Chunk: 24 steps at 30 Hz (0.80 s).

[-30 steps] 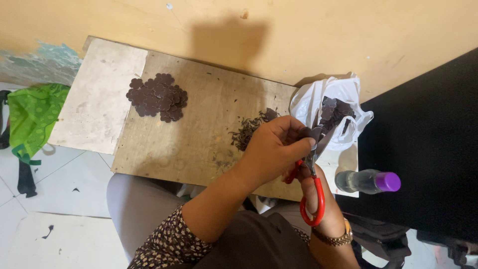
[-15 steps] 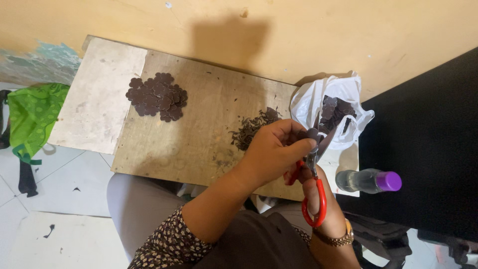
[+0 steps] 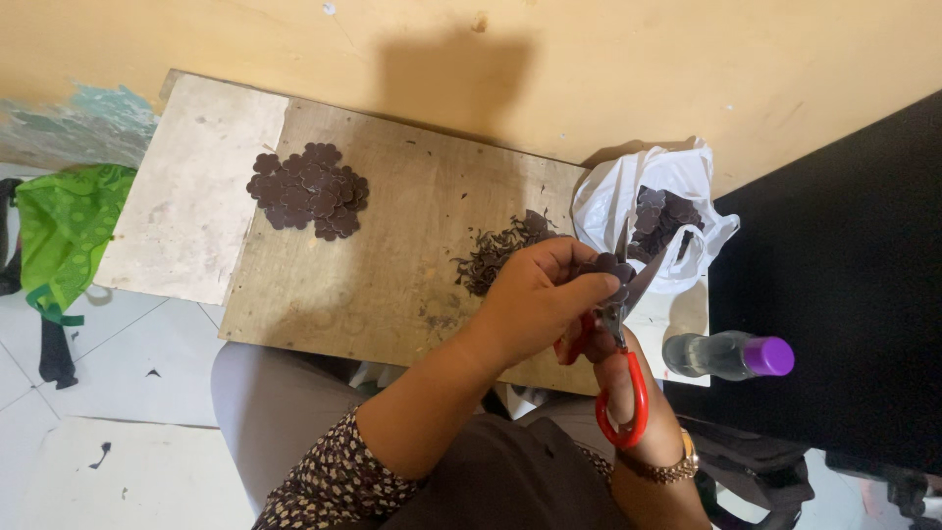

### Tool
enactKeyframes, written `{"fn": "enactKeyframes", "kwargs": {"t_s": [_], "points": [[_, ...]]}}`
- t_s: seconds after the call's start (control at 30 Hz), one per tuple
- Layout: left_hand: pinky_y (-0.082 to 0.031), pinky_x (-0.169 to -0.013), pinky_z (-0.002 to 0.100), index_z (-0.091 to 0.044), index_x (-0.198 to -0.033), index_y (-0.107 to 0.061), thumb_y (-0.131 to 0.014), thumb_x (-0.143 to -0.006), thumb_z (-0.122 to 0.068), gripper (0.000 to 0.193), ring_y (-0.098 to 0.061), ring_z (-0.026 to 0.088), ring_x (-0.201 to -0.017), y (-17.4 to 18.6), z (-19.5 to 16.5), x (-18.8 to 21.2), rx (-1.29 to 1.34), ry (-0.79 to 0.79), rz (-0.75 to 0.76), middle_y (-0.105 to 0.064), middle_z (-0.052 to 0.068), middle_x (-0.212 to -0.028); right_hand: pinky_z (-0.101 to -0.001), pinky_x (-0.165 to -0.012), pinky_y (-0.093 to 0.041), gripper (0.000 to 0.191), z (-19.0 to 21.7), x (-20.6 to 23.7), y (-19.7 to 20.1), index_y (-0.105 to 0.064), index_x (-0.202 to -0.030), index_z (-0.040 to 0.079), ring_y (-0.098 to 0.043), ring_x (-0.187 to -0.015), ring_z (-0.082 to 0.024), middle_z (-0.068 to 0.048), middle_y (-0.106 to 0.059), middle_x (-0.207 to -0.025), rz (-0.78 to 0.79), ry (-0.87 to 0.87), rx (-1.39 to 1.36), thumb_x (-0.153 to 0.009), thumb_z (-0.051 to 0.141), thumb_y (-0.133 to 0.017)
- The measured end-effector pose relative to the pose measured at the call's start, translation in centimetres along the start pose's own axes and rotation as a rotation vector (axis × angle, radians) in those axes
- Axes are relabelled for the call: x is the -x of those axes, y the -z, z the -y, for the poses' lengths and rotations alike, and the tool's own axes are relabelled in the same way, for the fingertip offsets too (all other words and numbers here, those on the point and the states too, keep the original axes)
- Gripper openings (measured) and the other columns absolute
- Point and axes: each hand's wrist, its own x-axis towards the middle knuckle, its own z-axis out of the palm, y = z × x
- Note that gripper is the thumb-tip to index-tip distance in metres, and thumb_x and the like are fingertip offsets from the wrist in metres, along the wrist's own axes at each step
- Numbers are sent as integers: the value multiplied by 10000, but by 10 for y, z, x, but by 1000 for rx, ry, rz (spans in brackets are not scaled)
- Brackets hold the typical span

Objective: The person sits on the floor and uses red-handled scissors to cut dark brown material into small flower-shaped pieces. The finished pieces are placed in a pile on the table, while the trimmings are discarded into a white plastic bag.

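Wooden desk (image 3: 383, 265) against a yellow wall: a dark flower-shaped cutout (image 3: 606, 265) is pinched by the left hand (image 3: 540, 294) above the desk's right edge, while red-handled scissors (image 3: 620, 373) are gripped by the right hand (image 3: 628, 393).

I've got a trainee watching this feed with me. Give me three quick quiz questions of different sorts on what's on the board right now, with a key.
1. True or false: the right hand holds red-handled scissors with the blades pointing up, away from the person.
2. Multiple choice: where does the neat pile of dark flower-shaped pieces lie? A) in the white plastic bag B) on the wooden board, toward its left C) on the tiled floor
3. Fill in: the clear bottle lying right of the board has a ____ cap.

Key
1. True; the left hand holds a small dark piece at the blades.
2. B
3. purple
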Motion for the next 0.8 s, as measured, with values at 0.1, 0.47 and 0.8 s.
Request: {"fn": "enactKeyframes", "kwargs": {"t_s": [0.1,0.47,0.8], "points": [[-502,-539,240,17,-987,-671,-725,-916,-96,145,-618,88,-612,5,1,-1,-7,1,28,-690,46,-761,-332,-819,-451,922,7,2,0,-564,-1176,-8,-542,-902,-191,-88,-569,-988,6,-22,33,-898,860,-427],[-495,-483,240,23,-996,-659,-709,-932,-77,129,-616,84,-565,0,-2,2,-1,10,23,-692,60,-746,-317,-756,-422,851,6,-3,-3,-569,-1048,10,-498,-828,-170,-67,-537,-906,-39,15,64,-932,837,-405],[-439,-398,249,34,-989,-649,-701,-924,-73,135,-558,93,-468,-3,-7,5,19,6,37,-665,62,-713,-349,-784,-440,796,-6,-5,-4,-549,-1017,1,-518,-840,-199,-96,-555,-899,-92,-54,-5,-974,788,-435]]}}
